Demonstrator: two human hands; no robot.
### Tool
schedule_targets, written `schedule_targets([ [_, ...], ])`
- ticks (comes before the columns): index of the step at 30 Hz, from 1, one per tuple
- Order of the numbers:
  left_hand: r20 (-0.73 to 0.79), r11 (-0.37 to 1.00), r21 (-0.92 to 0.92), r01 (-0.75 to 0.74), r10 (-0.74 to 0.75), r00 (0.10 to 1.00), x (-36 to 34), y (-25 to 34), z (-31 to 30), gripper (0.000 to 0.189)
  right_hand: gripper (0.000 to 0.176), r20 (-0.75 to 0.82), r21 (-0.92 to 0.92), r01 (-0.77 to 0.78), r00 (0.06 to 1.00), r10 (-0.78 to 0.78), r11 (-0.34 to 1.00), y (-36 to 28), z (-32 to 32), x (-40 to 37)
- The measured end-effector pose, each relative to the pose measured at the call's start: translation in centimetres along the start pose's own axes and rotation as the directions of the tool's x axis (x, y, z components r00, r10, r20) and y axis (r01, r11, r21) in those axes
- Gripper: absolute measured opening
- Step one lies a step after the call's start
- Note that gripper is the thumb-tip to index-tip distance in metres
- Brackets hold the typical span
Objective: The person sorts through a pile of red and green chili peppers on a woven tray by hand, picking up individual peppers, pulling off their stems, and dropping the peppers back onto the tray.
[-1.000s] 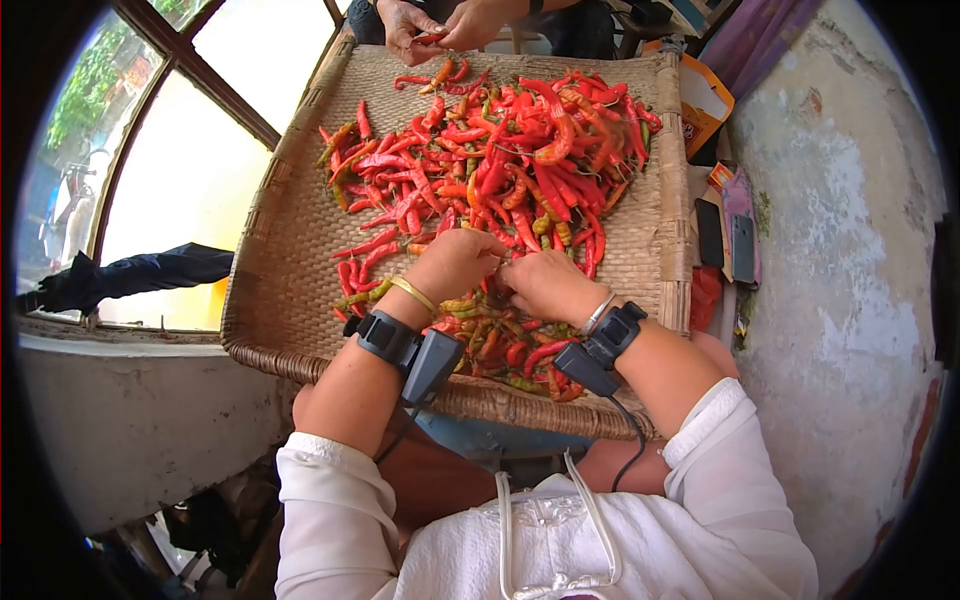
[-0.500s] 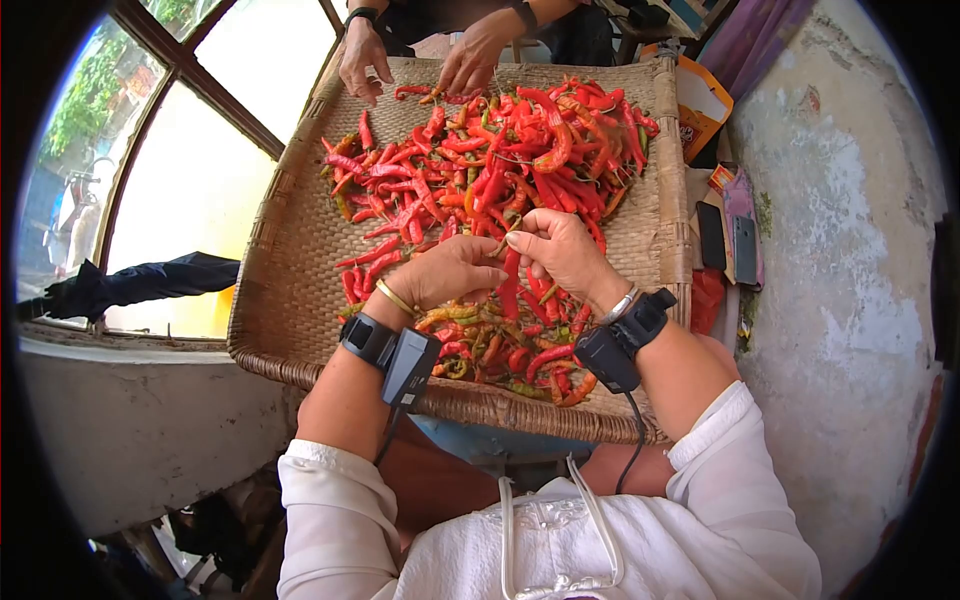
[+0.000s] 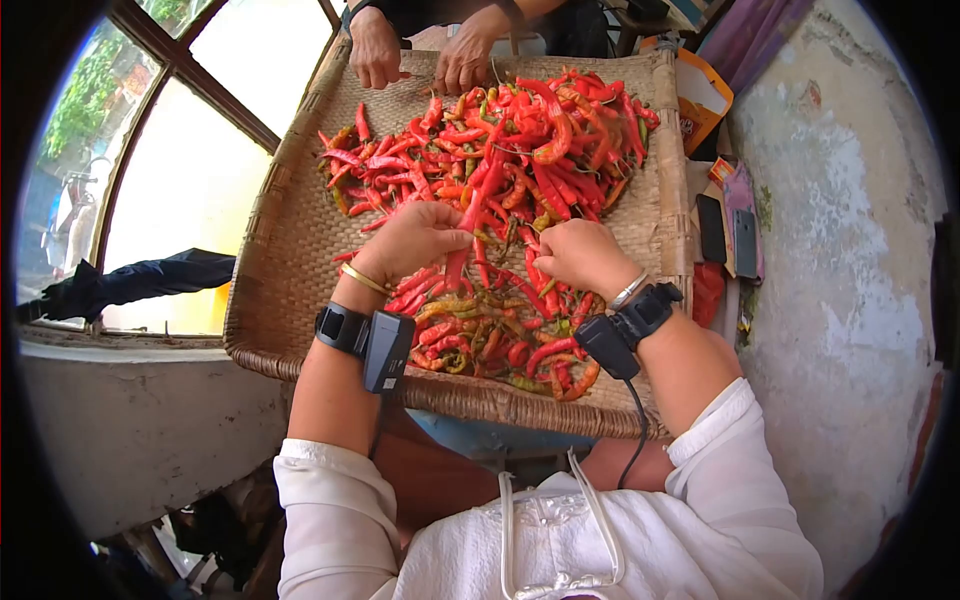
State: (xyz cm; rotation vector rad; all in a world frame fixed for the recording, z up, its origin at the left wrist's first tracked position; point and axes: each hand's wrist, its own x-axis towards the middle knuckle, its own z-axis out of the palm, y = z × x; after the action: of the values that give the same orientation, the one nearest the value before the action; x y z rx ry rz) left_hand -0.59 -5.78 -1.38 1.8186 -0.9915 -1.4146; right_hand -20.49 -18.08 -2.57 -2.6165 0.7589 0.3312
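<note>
My left hand [image 3: 415, 240] is closed at the fingertips on a long red chili pepper [image 3: 456, 268], which hangs down over the pile. My right hand [image 3: 588, 258] sits just to its right, fingers curled together low over the peppers; whatever they may grip is hidden. Beneath both hands, a smaller heap of red, orange and greenish chili peppers [image 3: 490, 335] lies at the near side of a woven tray [image 3: 290, 270]. A larger heap of mostly red chili peppers [image 3: 500, 150] fills the tray's middle and far part.
Across the tray, another person's two hands [image 3: 470, 52] work at its far edge. A window with a dark folded umbrella [image 3: 150, 285] is on the left. Two phones [image 3: 744, 243] lie by the wall on the right, near an orange box [image 3: 703, 95].
My hands have moved apart, the left one slightly up and left with a red chili pepper, the right one rightward. The other person's hands have shifted, the left-side one now closed.
</note>
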Motion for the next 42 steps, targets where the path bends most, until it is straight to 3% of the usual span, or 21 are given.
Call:
schedule_targets([
  [1, -0.142, 0.986, -0.167, -0.027, 0.003, 0.99, -0.1, 0.1, -0.7, 0.027, 0.029, 0.001, 0.001, 0.0, 1.0, 0.0, 1.0, -0.1, 0.0, -0.2],
  [2, -0.303, 0.885, -0.387, -0.261, 0.145, 0.942, -0.1, -0.1, -1.1, 0.028, 0.029, 0.072, -0.067, 0.0, 0.997, 0.005, 0.998, -0.3, 0.0, -0.4],
  [3, -0.303, 0.884, -0.388, -0.26, 0.144, 0.942, -0.3, 0.3, -0.9, 0.028, 0.03, 0.142, -0.134, 0.006, 0.99, 0.013, 0.991, -0.5, -0.1, -0.6],
  [5, -0.547, 0.723, -0.553, -0.415, 0.061, 0.835, -0.8, 1.4, -0.5, 0.032, 0.03, 0.214, -0.18, 0.012, 0.976, 0.027, 0.984, -1.3, -0.3, -0.9],
  [7, -0.513, 0.806, -0.462, -0.369, 0.097, 0.853, 0.0, 0.5, -0.3, 0.035, 0.031, 0.275, -0.227, 0.018, 0.96, 0.047, 0.974, -1.8, -0.7, -0.6],
  [9, -0.233, 0.974, 0.006, -0.228, 0.223, 0.947, 0.7, -0.5, 0.8, 0.035, 0.03, 0.275, -0.274, 0.045, 0.961, 0.033, 0.961, -2.1, -0.8, -0.8],
  [10, -0.2, 0.845, 0.388, -0.369, 0.468, 0.861, 1.5, -1.4, 1.2, 0.032, 0.03, 0.277, -0.275, 0.046, 0.96, 0.033, 0.96, -2.0, -0.6, -0.8],
  [11, -0.205, 0.732, 0.639, -0.236, 0.458, 0.865, 1.9, -2.3, 1.7, 0.028, 0.03, 0.229, -0.273, 0.045, 0.973, 0.02, 0.961, -1.9, -0.3, -0.8],
  [13, -0.261, 0.583, 0.812, -0.001, 0.365, 0.894, 1.5, -1.9, 2.3, 0.022, 0.03, 0.181, -0.272, 0.045, 0.984, 0.005, 0.961, -1.7, 0.4, -0.7],
  [16, -0.306, 0.541, 0.832, 0.121, 0.267, 0.914, 1.1, -1.9, 2.5, 0.016, 0.03, 0.135, -0.26, 0.02, 0.991, 0.016, 0.965, -2.0, 1.2, -1.0],
  [20, -0.232, 0.538, 0.842, 0.034, 0.304, 0.924, 1.3, -2.3, 2.4, 0.016, 0.027, 0.189, -0.106, 0.03, 0.982, -0.009, 0.994, -2.0, 2.2, -0.5],
  [22, -0.203, 0.516, 0.855, -0.052, 0.425, 0.882, 1.5, -2.3, 3.1, 0.02, 0.022, 0.177, -0.015, 0.042, 0.983, -0.039, 0.999, -1.9, 2.6, -0.4],
  [29, -0.293, 0.474, 0.873, 0.12, 0.31, 0.905, 2.1, -2.0, 3.6, 0.027, 0.017, 0.073, -0.002, 0.067, 0.995, -0.067, 0.998, -0.8, 3.1, 0.7],
  [31, -0.292, 0.467, 0.878, 0.106, 0.346, 0.892, 2.2, -2.5, 3.5, 0.026, 0.015, 0.042, 0.263, -0.004, 0.999, -0.007, 0.965, -1.0, 1.5, 0.8],
  [33, -0.276, 0.47, 0.879, 0.084, 0.357, 0.892, 2.5, -2.9, 3.2, 0.025, 0.015, -0.034, 0.296, 0.054, 0.998, -0.046, 0.954, 0.0, 1.7, 1.4],
  [35, -0.259, 0.469, 0.881, 0.061, 0.37, 0.892, 2.7, -3.3, 2.9, 0.024, 0.019, -0.051, 0.617, 0.04, 0.999, -0.011, 0.786, 0.4, 1.5, 1.6],
  [38, -0.182, 0.541, 0.841, -0.019, 0.315, 0.931, 2.8, -3.2, 2.6, 0.021, 0.019, 0.01, 0.803, 0.007, 1.0, -0.025, 0.595, -0.3, 0.7, 1.2],
  [39, -0.116, 0.73, 0.664, -0.165, 0.318, 0.941, 2.6, -2.6, 2.7, 0.021, 0.019, 0.064, 0.877, -0.044, 0.998, -0.025, 0.479, -0.5, 0.4, 1.2],
  [40, -0.05, 0.859, 0.426, -0.284, 0.336, 0.941, 2.3, -1.9, 2.7, 0.021, 0.019, 0.065, 0.879, -0.046, 0.998, -0.023, 0.475, -0.7, 0.3, 1.2],
  [41, -0.044, 0.858, 0.428, -0.283, 0.333, 0.942, 1.9, -1.1, 3.0, 0.021, 0.02, 0.016, 0.891, -0.007, 1.0, -0.015, 0.453, -0.7, 0.3, 1.3],
  [42, 0.036, 0.927, 0.27, -0.261, 0.262, 0.965, 1.3, -0.3, 3.5, 0.018, 0.021, -0.033, 0.901, 0.032, 0.999, -0.005, 0.432, -0.8, 0.3, 1.3],
])
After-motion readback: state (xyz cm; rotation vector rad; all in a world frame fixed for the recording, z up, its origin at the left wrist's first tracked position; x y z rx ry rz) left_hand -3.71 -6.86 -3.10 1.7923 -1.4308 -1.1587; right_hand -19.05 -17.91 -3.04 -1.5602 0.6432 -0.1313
